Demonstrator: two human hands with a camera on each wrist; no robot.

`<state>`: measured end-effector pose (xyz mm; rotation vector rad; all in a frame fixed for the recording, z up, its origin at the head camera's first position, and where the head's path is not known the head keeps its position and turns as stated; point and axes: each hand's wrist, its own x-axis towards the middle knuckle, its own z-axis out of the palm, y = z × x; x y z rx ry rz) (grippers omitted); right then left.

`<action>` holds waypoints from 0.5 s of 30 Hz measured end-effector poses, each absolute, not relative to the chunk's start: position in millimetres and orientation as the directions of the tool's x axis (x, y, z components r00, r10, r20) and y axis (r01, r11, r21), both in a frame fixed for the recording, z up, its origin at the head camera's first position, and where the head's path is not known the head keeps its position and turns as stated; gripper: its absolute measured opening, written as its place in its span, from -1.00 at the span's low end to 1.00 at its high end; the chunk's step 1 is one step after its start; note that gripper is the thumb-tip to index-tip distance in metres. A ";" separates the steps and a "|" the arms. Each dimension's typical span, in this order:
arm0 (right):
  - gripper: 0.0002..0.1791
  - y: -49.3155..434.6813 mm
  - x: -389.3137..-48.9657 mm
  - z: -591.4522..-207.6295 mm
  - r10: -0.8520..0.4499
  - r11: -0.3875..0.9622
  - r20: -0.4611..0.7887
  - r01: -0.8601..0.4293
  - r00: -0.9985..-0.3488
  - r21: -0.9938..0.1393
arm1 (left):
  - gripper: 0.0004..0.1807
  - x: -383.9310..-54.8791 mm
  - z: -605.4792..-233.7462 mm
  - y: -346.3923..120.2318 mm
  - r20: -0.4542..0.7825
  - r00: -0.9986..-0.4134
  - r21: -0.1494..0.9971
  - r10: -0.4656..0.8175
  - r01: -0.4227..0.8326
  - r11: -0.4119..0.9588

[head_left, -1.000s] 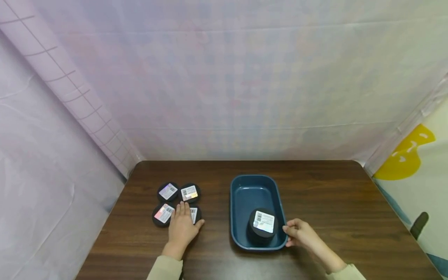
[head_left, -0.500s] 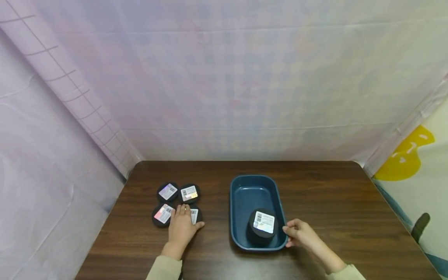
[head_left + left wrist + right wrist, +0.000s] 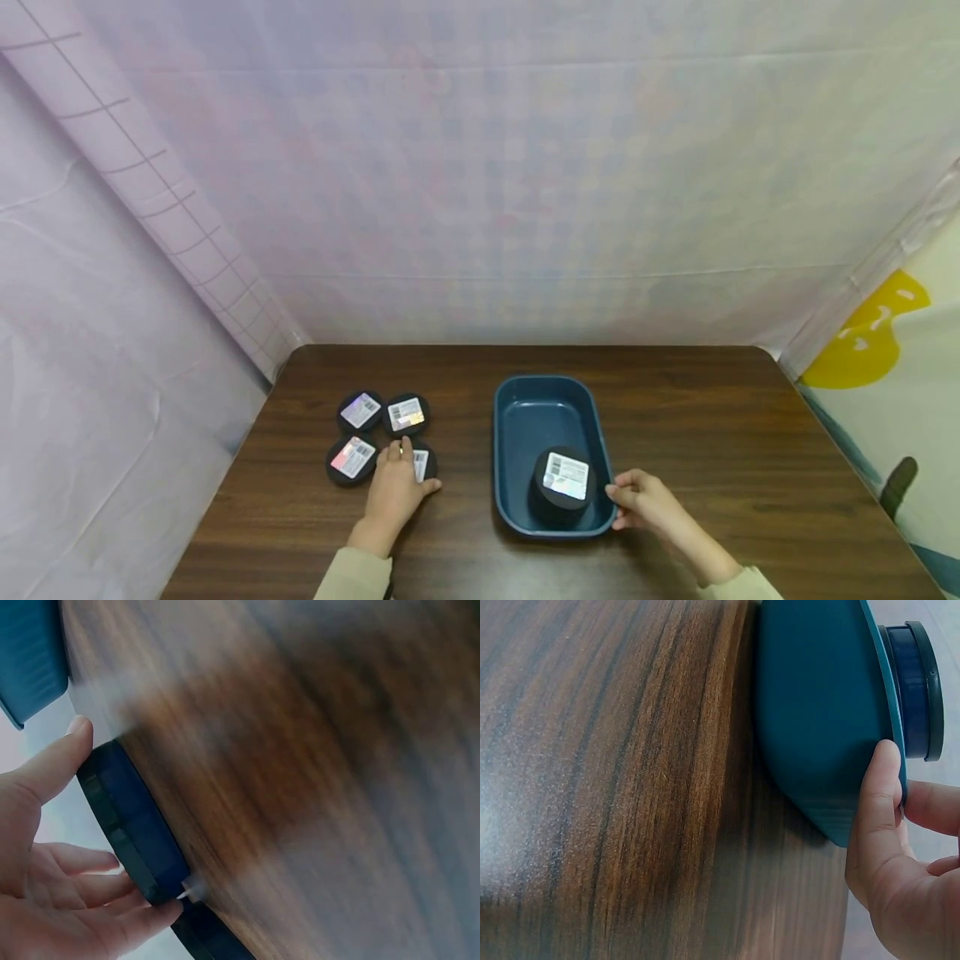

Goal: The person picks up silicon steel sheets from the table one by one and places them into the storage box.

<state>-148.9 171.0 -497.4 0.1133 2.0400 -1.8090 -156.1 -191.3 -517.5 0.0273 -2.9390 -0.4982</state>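
Observation:
My left hand [image 3: 393, 492] grips a flat round black jar [image 3: 427, 465] with a white label, the near right one of a cluster on the table. In the left wrist view, thumb and fingers span the side of this jar [image 3: 135, 817]; another dark jar [image 3: 210, 934] lies just past the fingertips. At the right, my right hand [image 3: 647, 500] pinches the rim of a blue rectangular tray [image 3: 517, 450] near its front right corner. Inside the tray's near end stands a taller black round stack [image 3: 562, 483], labelled on top. The right wrist view shows thumb [image 3: 885, 765] and fingers either side of the rim.
Three more labelled black jars sit around the left hand: one at far left [image 3: 360, 412], one at far right [image 3: 407, 414], one at near left [image 3: 351, 460]. The brown wooden table [image 3: 697, 408] ends at a pale cloth backdrop [image 3: 510, 208].
The left hand's fingers have drawn back and now bend more around the jar. Hand and jar have shifted slightly right, away from the near left jar. Right hand and tray stay in place.

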 end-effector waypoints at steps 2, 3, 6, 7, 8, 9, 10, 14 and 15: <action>-0.69 171.1 -148.7 -497.0 -0.210 0.155 -0.352 0.325 -0.912 -0.933 | 0.01 -156.5 -517.2 -191.4 0.156 -0.987 0.328 -0.044 0.009 0.945; -0.69 171.2 -148.7 -496.8 -0.210 0.155 -0.353 0.325 -0.912 -0.933 | 0.02 -156.9 -516.9 -191.7 0.151 -0.987 0.333 -0.048 0.005 0.943; -0.69 171.6 -148.7 -496.3 -0.209 0.160 -0.353 0.324 -0.912 -0.932 | 0.05 -158.0 -515.4 -192.6 0.119 -0.991 0.362 -0.060 -0.013 0.932; -0.68 171.7 -148.6 -496.1 -0.209 0.162 -0.353 0.323 -0.912 -0.932 | 0.06 -158.4 -515.0 -193.1 0.105 -0.993 0.366 -0.062 -0.020 0.930; -0.68 171.8 -148.5 -495.9 -0.208 0.163 -0.353 0.323 -0.912 -0.932 | 0.06 -158.8 -514.3 -193.8 0.095 -0.994 0.369 -0.062 -0.023 0.929; -0.68 171.9 -148.4 -495.8 -0.208 0.165 -0.353 0.323 -0.912 -0.932 | 0.06 -159.2 -514.1 -194.5 0.081 -0.995 0.369 -0.064 -0.030 0.929; -0.68 172.0 -148.4 -495.7 -0.208 0.166 -0.353 0.322 -0.912 -0.932 | 0.06 -159.4 -513.6 -195.1 0.073 -0.995 0.366 -0.062 -0.031 0.930; -0.68 172.0 -148.0 -495.7 -0.214 0.164 -0.351 0.321 -0.911 -0.933 | 0.05 -160.4 -511.9 -198.6 0.068 -0.996 0.336 -0.049 -0.024 0.942; -0.68 172.0 -147.8 -495.7 -0.216 0.163 -0.350 0.319 -0.912 -0.933 | 0.05 -160.7 -511.6 -199.6 0.070 -0.997 0.330 -0.044 -0.018 0.944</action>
